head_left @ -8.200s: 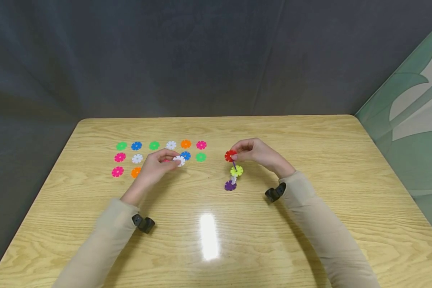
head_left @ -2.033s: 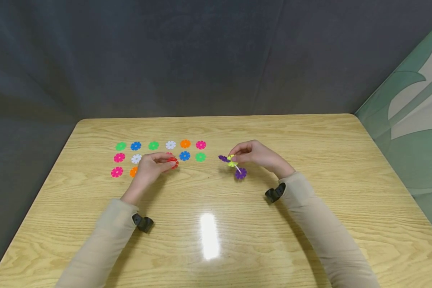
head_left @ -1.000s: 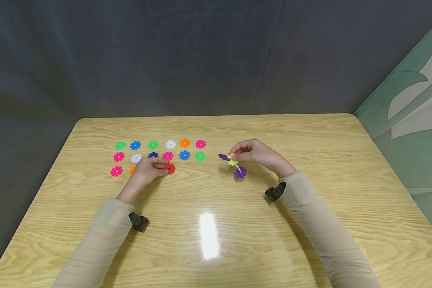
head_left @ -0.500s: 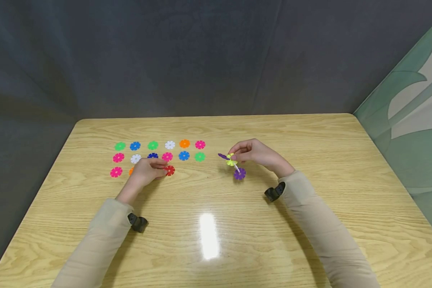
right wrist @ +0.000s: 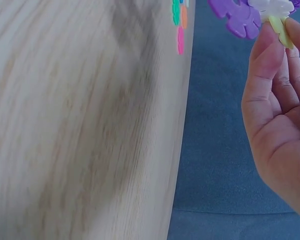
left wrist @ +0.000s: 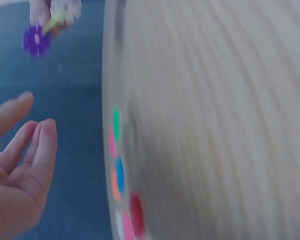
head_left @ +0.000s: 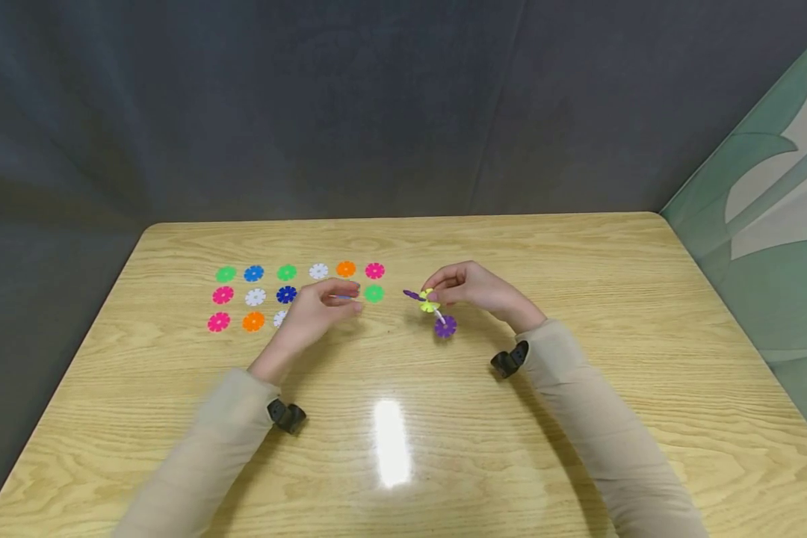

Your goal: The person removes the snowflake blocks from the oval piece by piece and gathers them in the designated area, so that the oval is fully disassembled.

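My left hand (head_left: 319,312) is above the rows of discs, thumb and fingers apart with nothing between them. It hides part of the rows in the head view. In the left wrist view a red notched disc (left wrist: 136,215) lies on the table. My right hand (head_left: 480,291) pinches a yellow-green notched disc (head_left: 429,301) above the table. That disc belongs to a small joined chain: a dark purple disc (head_left: 413,296) sticks out left, a white disc (head_left: 440,317) seen edge-on hangs below, and a purple disc (head_left: 445,326) is at the bottom end.
Flat discs lie in rows on the wooden table (head_left: 545,448), among them a green disc (head_left: 373,293), an orange disc (head_left: 253,321), a dark blue disc (head_left: 286,294) and a pink disc (head_left: 374,270). A dark curtain (head_left: 376,112) stands behind the table.
Earlier the chain carried a red disc. My left hand has since set a red disc down in the front row, let go and moved right, towards the chain. The right hand has shifted slightly left.
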The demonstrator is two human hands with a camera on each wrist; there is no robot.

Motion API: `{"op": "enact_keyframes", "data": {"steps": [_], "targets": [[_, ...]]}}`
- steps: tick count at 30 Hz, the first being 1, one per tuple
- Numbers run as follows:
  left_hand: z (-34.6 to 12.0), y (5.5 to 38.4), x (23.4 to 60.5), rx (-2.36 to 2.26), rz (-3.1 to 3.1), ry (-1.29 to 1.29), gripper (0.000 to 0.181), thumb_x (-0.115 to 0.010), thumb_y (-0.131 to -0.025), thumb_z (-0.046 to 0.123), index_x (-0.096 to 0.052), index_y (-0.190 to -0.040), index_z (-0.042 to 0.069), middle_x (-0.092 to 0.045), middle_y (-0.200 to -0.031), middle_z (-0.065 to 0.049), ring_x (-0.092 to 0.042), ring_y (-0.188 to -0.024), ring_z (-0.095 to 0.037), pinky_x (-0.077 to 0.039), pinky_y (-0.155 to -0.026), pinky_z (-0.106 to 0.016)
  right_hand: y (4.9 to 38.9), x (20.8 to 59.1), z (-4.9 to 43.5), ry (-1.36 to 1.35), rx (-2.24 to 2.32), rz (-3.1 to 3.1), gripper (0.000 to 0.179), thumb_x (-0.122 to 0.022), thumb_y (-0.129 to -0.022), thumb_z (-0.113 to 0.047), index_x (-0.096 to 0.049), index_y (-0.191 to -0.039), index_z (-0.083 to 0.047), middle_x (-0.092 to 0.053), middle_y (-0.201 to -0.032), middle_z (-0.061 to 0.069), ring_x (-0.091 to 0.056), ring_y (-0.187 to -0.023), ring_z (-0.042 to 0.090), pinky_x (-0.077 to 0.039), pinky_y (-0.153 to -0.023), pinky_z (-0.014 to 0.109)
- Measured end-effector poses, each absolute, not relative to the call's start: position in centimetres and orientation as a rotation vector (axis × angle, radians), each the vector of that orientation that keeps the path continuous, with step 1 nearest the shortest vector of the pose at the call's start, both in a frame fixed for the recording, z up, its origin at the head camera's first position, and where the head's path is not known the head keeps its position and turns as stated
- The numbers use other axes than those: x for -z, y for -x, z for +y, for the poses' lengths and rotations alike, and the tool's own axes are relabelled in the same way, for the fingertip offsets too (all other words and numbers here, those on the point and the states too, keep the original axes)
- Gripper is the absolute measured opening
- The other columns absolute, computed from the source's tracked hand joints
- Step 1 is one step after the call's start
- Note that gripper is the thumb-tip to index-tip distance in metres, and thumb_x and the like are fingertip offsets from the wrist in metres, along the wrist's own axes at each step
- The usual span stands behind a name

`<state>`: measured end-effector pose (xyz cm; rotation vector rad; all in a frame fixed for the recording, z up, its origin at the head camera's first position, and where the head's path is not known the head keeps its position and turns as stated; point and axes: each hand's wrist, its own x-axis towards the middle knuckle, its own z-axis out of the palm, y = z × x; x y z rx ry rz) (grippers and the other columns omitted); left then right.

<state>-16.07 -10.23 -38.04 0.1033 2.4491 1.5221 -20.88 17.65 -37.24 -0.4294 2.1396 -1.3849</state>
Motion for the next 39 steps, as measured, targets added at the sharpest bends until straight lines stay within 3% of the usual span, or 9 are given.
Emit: {"op": "enact_keyframes", "data": {"steps": [5, 11, 21, 28, 35, 39], "targets": [[-7.2, 15.8, 37.5, -1.600, 2.325, -0.217, 0.054, -0.070, -0.088, 0.021, -0.050, -0.135, 0.003, -0.053, -0.139, -0.015, -0.057, -0.122, -0.029, -0.053, -0.097, -0.040, 20.9, 37.3, 17.2, 0.442, 1.381, 2.127, 0.028, -0.061, -0.092, -0.012, -0.062, -0.115, 0.004, -0.069, -0.082, -0.013, -0.063, -0.082, 0.008, -0.055, -0.089, 0.040], [-5.4, 15.9, 37.7, -1.628, 2.280, -0.207, 0.053, -0.072, -0.086, 0.023, -0.053, -0.131, 0.003, -0.056, -0.135, -0.011, -0.057, -0.123, -0.027, -0.053, -0.097, -0.038, 20.8, 37.4, 16.9, 0.434, 1.379, 2.114, 0.026, -0.061, -0.092, -0.011, -0.063, -0.114, 0.004, -0.069, -0.081, -0.012, -0.064, -0.081, 0.009, -0.055, -0.088, 0.040], [-4.8, 16.3, 38.7, -1.614, 2.301, -0.217, 0.051, -0.072, -0.086, 0.028, -0.056, -0.128, 0.003, -0.060, -0.130, -0.012, -0.059, -0.120, -0.025, -0.053, -0.098, -0.037, 20.7, 37.5, 16.7, 0.444, 1.364, 2.103, 0.028, -0.061, -0.092, -0.013, -0.063, -0.114, 0.004, -0.068, -0.079, -0.013, -0.062, -0.083, 0.014, -0.054, -0.082, 0.033], [-4.5, 16.3, 38.5, -1.620, 2.310, -0.212, 0.047, -0.070, -0.087, 0.025, -0.058, -0.126, 0.002, -0.064, -0.124, -0.012, -0.062, -0.114, -0.025, -0.056, -0.091, -0.032, 20.8, 37.6, 16.7, 0.454, 1.378, 2.089, 0.027, -0.061, -0.091, -0.011, -0.062, -0.114, 0.005, -0.069, -0.080, -0.012, -0.064, -0.082, 0.013, -0.054, -0.086, 0.038], [-4.4, 16.2, 38.4, -1.706, 2.248, -0.209, 0.047, -0.069, -0.088, 0.020, -0.056, -0.129, 0.001, -0.061, -0.130, -0.014, -0.060, -0.119, -0.026, -0.055, -0.094, -0.032, 20.7, 37.7, 16.4, 0.460, 1.382, 2.094, 0.025, -0.068, -0.087, -0.007, -0.064, -0.109, 0.004, -0.069, -0.079, -0.010, -0.064, -0.077, 0.009, -0.053, -0.079, 0.027], [-4.2, 16.0, 38.3, -1.753, 2.229, -0.217, 0.049, -0.067, -0.090, 0.019, -0.053, -0.132, 0.000, -0.058, -0.133, -0.015, -0.058, -0.122, -0.028, -0.054, -0.097, -0.033, 20.6, 37.5, 16.3, 0.437, 1.394, 2.134, 0.022, -0.069, -0.086, -0.008, -0.066, -0.105, 0.003, -0.068, -0.075, -0.011, -0.064, -0.076, 0.014, -0.054, -0.077, 0.030]]}}
